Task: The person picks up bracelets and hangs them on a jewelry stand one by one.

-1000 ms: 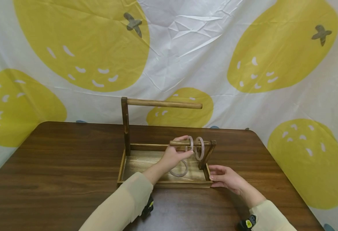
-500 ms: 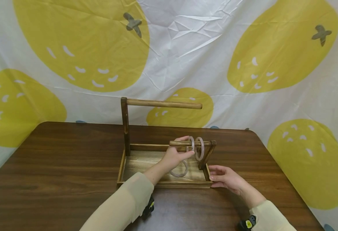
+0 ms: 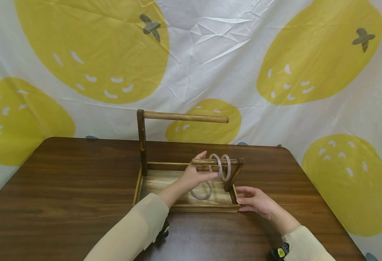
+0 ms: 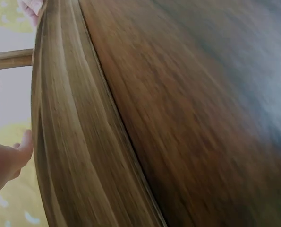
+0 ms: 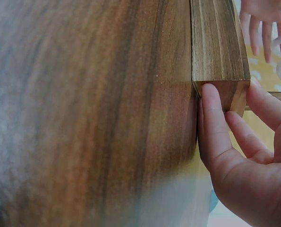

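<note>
Two pale, translucent bangles hang on the stand's lower wooden rod [image 3: 198, 161]: the left bangle [image 3: 219, 163] and the right bangle [image 3: 229, 168] sit close together near the post. A third bangle [image 3: 201, 199] lies in the wooden tray [image 3: 204, 208]. My left hand [image 3: 192, 177] is beside the rod with its fingers extended and thumb pointing at the left bangle; whether the thumb touches it I cannot tell. In the right wrist view, the left hand's fingers [image 5: 267, 35] are straight. My right hand [image 3: 259, 203] presses its spread fingertips [image 5: 211, 94] against the tray's right end.
A longer upper rod [image 3: 185, 117] reaches right from the tall left post [image 3: 141, 145]. The short right post [image 3: 234, 175] carries the lower rod. The stand is on a dark brown wooden table [image 3: 63, 203], backed by a lemon-patterned cloth [image 3: 207, 65].
The left hand has loosened from the left bangle and drawn slightly down and left. That bangle now hangs tilted on the lower rod, nearer the right one. The right hand has stayed still.
</note>
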The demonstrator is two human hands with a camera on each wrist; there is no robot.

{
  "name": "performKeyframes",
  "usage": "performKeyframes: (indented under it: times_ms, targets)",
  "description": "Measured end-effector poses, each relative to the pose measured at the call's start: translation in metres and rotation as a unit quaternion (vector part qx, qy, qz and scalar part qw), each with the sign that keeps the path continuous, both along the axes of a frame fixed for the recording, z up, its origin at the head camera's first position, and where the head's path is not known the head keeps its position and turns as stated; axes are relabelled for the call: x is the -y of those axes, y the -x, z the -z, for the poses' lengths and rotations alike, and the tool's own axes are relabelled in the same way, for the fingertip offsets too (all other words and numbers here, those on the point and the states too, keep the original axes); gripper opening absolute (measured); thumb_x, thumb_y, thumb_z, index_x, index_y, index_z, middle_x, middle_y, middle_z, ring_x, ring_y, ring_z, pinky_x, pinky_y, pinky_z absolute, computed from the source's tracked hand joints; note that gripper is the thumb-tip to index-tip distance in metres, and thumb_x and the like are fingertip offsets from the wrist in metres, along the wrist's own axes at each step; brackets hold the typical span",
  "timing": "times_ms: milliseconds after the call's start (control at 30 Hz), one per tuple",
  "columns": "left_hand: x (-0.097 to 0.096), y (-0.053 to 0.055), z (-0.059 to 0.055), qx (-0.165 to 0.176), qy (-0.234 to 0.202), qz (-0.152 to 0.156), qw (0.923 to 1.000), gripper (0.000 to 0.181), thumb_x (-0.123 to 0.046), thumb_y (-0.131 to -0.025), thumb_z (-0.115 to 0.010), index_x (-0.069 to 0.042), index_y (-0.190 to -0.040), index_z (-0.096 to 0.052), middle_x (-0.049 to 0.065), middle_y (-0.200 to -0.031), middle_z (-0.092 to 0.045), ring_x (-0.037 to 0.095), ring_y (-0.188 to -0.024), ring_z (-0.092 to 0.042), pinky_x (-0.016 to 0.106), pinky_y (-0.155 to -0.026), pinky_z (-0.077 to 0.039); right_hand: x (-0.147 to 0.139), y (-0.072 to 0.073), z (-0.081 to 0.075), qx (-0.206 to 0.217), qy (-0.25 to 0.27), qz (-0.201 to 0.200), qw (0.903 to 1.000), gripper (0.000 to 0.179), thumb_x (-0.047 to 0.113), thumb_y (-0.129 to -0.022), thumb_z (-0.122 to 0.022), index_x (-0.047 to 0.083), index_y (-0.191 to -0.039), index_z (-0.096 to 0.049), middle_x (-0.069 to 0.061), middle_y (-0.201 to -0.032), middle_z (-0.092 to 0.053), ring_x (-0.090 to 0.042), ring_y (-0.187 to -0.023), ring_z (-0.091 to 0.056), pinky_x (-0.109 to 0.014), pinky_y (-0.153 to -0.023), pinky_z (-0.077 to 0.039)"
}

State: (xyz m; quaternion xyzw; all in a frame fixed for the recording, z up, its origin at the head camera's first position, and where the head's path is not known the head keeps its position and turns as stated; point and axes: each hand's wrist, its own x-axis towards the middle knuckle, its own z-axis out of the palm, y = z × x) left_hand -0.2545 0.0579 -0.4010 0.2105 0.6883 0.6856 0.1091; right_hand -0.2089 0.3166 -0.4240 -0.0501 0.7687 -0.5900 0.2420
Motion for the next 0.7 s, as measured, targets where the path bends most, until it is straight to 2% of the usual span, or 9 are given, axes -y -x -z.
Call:
performKeyframes:
  times_ms: [100,300,433,700]
  targets:
    - [0.004,-0.001,0.001,0.010,0.022,0.005,0.9997,0.081,-0.013,-0.083,-0.068,-0.008,-0.149,-0.020,0.025,-0.149,-0.024,0.043,-0.126,-0.043,0.050,-0.100,-0.043,0.000,0.000,0.000,0.000,0.000,-0.001,1.0000,0.071,0.014,-0.090,-0.062,-0.017,-0.139,-0.022,-0.034,-0.128,-0.042,-0.012,-0.096,-0.059,-0.035,-0.084,-0.055]
    - [0.011,-0.001,0.004,0.022,0.056,-0.011,0.9981,0.083,-0.019,-0.082,-0.072,-0.014,-0.149,-0.023,0.023,-0.153,-0.013,0.042,-0.137,-0.023,0.059,-0.105,-0.031,0.001,0.000,-0.001,-0.001,0.000,-0.003,1.0000,0.070,0.013,-0.090,-0.061,-0.017,-0.139,-0.022,-0.034,-0.129,-0.041,-0.012,-0.096,-0.059,-0.035,-0.084,-0.055]
    - [0.014,-0.001,0.007,0.027,0.068,-0.010,0.9973,0.085,-0.021,-0.082,-0.072,-0.015,-0.149,-0.021,0.026,-0.152,-0.013,0.044,-0.137,-0.022,0.060,-0.104,-0.032,0.001,-0.001,-0.002,-0.001,0.000,-0.003,1.0000,0.068,0.012,-0.091,-0.060,-0.017,-0.140,-0.021,-0.035,-0.130,-0.040,-0.012,-0.096,-0.059,-0.036,-0.084,-0.055]
    - [0.015,-0.002,0.009,0.008,0.087,-0.021,0.9960,0.085,-0.019,-0.080,-0.073,-0.014,-0.148,-0.023,0.025,-0.150,-0.019,0.044,-0.136,-0.026,0.057,-0.105,-0.034,0.002,-0.003,-0.002,-0.004,0.002,-0.006,1.0000,0.065,0.008,-0.092,-0.057,-0.017,-0.139,-0.021,-0.036,-0.129,-0.040,-0.012,-0.096,-0.059,-0.036,-0.084,-0.054]
